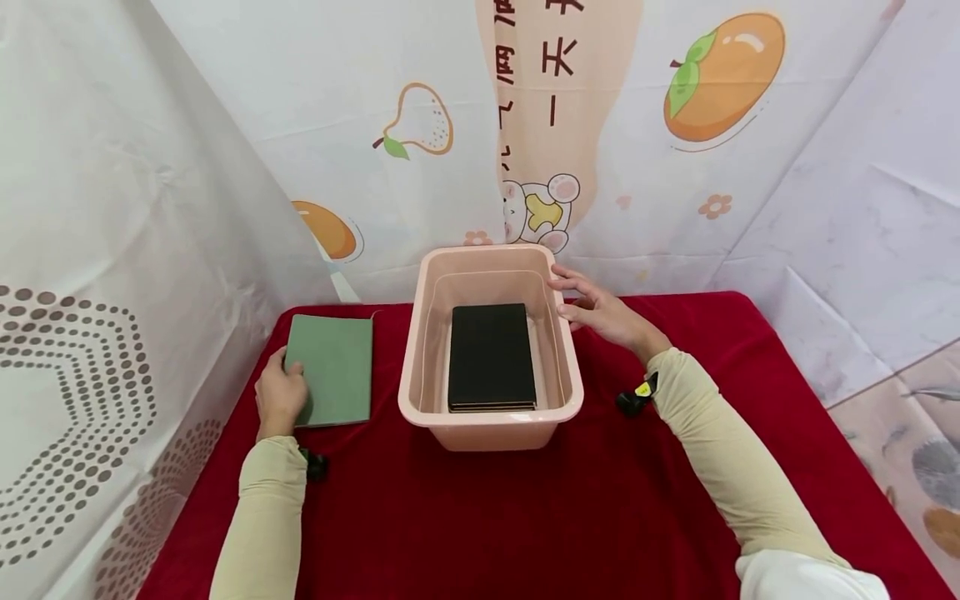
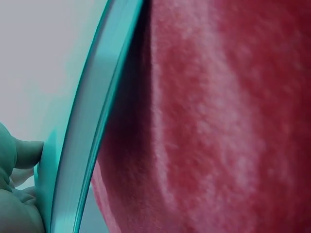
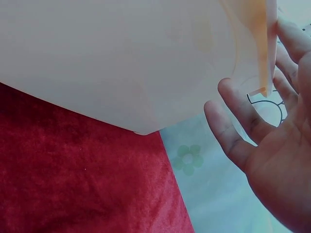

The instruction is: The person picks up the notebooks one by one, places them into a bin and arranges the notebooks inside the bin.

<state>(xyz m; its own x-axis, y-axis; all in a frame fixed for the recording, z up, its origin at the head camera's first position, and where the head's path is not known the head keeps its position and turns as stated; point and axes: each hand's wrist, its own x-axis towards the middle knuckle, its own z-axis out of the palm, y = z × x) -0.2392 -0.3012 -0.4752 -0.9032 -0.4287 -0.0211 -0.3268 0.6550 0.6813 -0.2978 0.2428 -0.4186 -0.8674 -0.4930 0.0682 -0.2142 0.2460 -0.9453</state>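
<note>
A green notebook (image 1: 339, 371) lies at the left of the red cloth, its cover and page edges close up in the left wrist view. My left hand (image 1: 281, 393) grips its left edge, thumb on the cover. At the centre stands a pink plastic basin (image 1: 491, 432). My right hand (image 1: 603, 312) is at the basin's right rim, fingers spread and fairly straight; in the right wrist view, fingers (image 3: 233, 133) reach along the outer wall just below the rim. Inside the basin lies a black-covered notebook (image 1: 491, 354), layered edges showing at its near end.
Red velvet cloth (image 1: 480, 525) covers the table under everything. A white printed curtain (image 1: 315, 75) with fruit pictures hangs behind the table, and more sheeting (image 1: 75, 250) hangs along the left. Dark wrist cameras are strapped to both wrists.
</note>
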